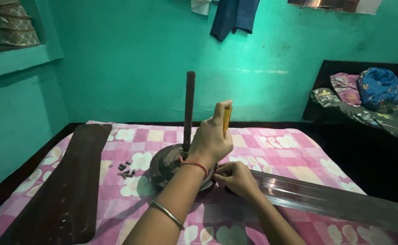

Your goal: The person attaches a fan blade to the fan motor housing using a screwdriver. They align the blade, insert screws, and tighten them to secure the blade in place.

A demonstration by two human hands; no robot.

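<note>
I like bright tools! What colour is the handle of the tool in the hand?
Yellow handle, seen in the head view.

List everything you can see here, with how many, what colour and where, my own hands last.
fan motor hub: one, dark, centre of bed
rod: one, brown, upright from hub
detached blade: one, dark brown, left on bed
attached blade: one, dark glossy, right of hub
screws: several, dark, left of hub
bedsheet: one, pink floral check, under all
bedding pile: blue, pink and grey, far right
hanging cloth: one, blue, on green wall
screwdriver: one, yellow handle, in left hand
left hand: above hub
right hand: at the hub's edge by attached blade
</note>
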